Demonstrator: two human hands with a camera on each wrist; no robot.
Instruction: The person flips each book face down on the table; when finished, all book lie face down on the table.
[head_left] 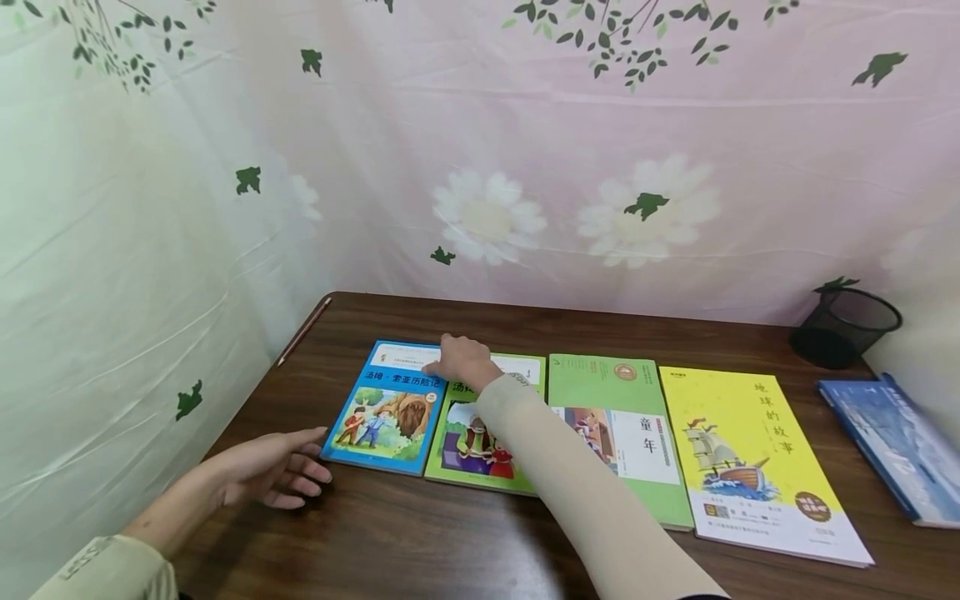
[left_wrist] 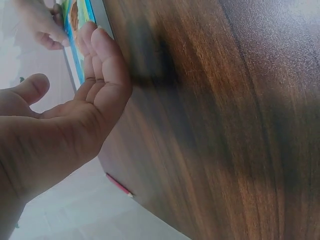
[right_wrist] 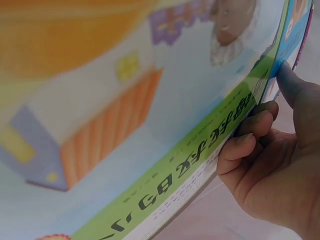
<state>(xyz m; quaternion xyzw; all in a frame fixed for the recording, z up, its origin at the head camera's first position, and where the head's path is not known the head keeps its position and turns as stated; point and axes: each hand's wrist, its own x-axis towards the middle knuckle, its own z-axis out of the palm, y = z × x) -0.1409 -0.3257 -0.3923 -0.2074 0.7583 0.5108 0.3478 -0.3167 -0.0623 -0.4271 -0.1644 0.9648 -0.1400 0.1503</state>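
Note:
A blue picture-cover book (head_left: 397, 425) lies flat on the brown wooden table (head_left: 360, 533), directly left of a green-and-white picture-cover book (head_left: 450, 454). My right hand (head_left: 463, 362) rests over the top edges of these two books. In the right wrist view the thumb (right_wrist: 290, 80) touches the blue book while bent fingers (right_wrist: 237, 150) lie at the top edge of the green one. My left hand (head_left: 273, 471), palm turned toward the books and fingers loosely bent, is beside the blue book's lower left corner; whether it touches the book cannot be told.
Farther right lie a light green book (head_left: 592, 379), a yellow book (head_left: 738, 442) and a blue-and-white book (head_left: 892, 450). A black mesh pen holder (head_left: 847, 329) stands at the back right corner. A pencil (head_left: 303, 332) lies along the left table edge. Floral curtains (head_left: 375, 208) hang behind.

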